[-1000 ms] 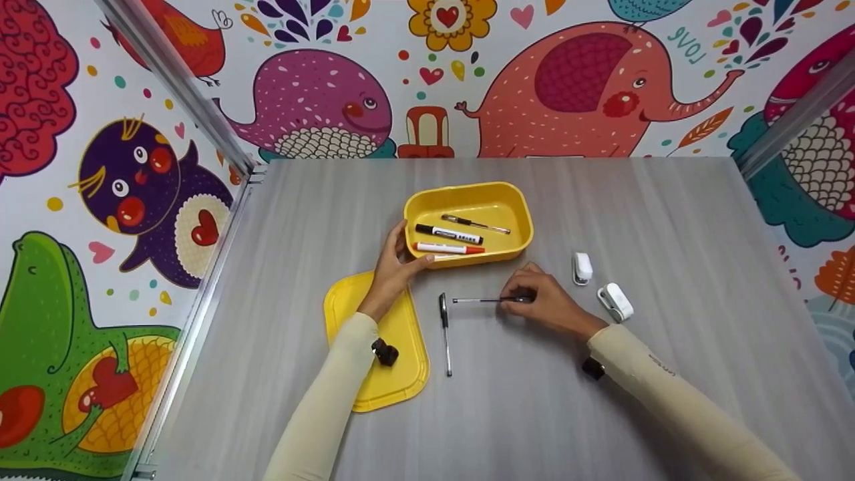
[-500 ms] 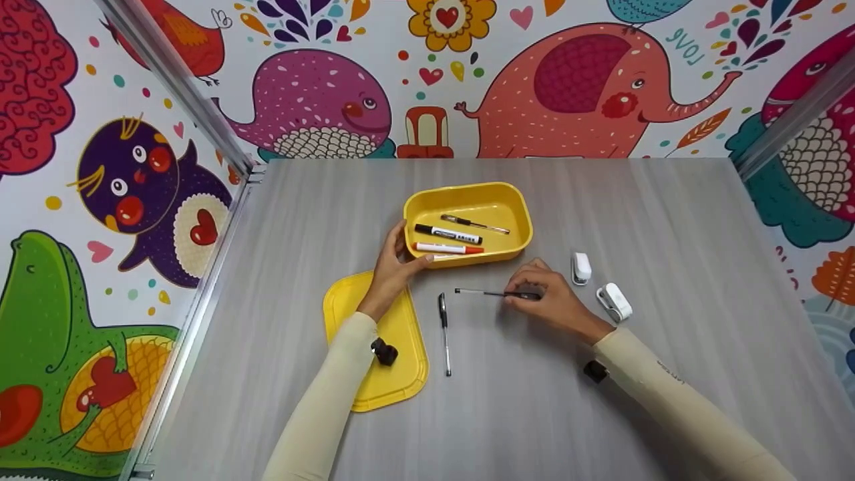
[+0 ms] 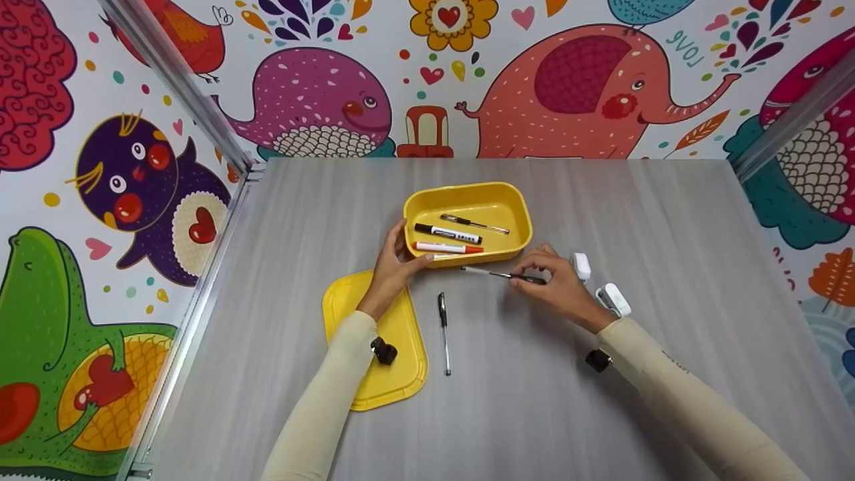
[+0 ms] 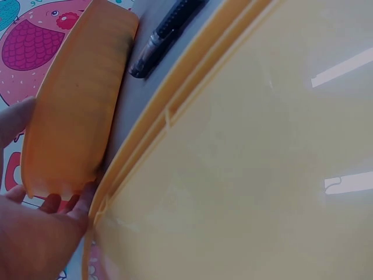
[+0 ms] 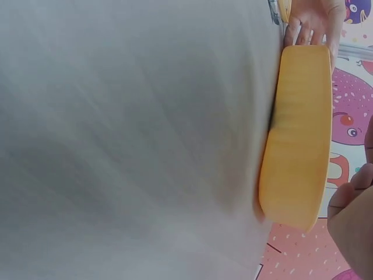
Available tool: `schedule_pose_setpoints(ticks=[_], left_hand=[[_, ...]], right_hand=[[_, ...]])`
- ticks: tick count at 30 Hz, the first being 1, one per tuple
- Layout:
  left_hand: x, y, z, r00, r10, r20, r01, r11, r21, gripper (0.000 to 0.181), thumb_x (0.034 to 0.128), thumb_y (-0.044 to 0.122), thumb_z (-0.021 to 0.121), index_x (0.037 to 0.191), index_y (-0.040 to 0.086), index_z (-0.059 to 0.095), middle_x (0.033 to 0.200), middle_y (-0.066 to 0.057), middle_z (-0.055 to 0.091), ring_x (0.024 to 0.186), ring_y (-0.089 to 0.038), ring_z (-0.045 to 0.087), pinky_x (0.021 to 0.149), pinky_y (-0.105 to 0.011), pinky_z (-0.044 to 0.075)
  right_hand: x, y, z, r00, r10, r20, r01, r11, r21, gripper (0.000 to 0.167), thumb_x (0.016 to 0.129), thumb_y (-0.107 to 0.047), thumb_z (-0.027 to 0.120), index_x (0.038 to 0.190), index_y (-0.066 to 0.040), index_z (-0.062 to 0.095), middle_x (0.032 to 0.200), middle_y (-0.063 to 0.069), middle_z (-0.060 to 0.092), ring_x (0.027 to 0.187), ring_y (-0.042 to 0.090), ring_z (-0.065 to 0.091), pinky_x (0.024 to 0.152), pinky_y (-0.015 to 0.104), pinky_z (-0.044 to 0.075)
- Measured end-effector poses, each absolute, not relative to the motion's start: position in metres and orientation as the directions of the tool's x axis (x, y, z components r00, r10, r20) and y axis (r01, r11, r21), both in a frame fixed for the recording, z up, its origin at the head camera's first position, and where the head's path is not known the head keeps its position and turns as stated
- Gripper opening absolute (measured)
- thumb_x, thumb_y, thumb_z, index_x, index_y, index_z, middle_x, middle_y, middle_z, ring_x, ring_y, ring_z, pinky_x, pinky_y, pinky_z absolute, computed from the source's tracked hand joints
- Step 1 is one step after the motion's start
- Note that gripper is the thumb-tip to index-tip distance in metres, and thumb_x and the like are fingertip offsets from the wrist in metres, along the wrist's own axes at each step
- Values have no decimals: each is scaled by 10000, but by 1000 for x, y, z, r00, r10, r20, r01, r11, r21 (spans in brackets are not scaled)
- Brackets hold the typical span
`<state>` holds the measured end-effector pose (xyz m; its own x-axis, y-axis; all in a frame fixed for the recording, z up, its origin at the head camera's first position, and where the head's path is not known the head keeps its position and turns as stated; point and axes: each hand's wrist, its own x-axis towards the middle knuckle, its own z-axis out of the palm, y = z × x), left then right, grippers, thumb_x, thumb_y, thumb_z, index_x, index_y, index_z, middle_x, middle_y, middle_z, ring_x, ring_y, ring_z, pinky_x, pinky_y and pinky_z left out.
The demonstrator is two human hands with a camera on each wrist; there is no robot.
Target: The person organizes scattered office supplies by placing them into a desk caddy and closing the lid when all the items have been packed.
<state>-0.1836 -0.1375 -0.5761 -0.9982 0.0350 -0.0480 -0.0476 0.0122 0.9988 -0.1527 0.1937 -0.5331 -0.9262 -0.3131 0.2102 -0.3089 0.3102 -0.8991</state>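
1. Left hand (image 3: 395, 270) has its thumb and fingers wrapped on the near-left corner of the yellow box (image 3: 497, 255).
2. Right hand (image 3: 549, 280) is pinching a black-gripped pen (image 3: 491, 272) just off the box's near side, clear end pointing left.
3. In the box: another pen (image 3: 467, 222), a black marker (image 3: 447, 233), a red-capped marker (image 3: 447, 248).
4. Loose pen (image 3: 443, 317) sits nearer, right of the yellow lid (image 3: 404, 351).
5. Two white gadgets (image 3: 616, 298) off to the right.
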Motion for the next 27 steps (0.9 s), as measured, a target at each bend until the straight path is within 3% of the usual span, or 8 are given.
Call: schedule_pose_setpoints(ticks=[9,21,27], left_hand=[[-184,-138,-575,-998,39,-49,-48,16,999,977,957,110,860,1745,118,282,1754,-159,361,1582,-319,408,1284,-469,379],[-185,-137,-575,-997,27,-70,-69,55,996,1000,945,140,877,1749,150,281,1755,-126,369,1582,-280,407,1292,-440,362],[-185,-137,-575,-998,25,-65,-63,51,997,997,945,137,876,1747,146,284,1765,-124,353,1578,-283,408,1298,-431,353]], right_hand=[[-173,190,-537,-923,-303,237,-329,305,-894,137,897,91,856,1002,24,801,1014,199,722,996,317,518,872,485,370],[-197,192,-537,-937,-261,231,-305,297,-905,103,947,-118,890,1028,-98,829,1032,69,729,1042,357,498,899,463,366],[-211,188,-536,-955,-213,205,-267,326,-907,113,984,-158,859,1067,-92,819,1096,60,699,1143,391,495,970,435,366]])
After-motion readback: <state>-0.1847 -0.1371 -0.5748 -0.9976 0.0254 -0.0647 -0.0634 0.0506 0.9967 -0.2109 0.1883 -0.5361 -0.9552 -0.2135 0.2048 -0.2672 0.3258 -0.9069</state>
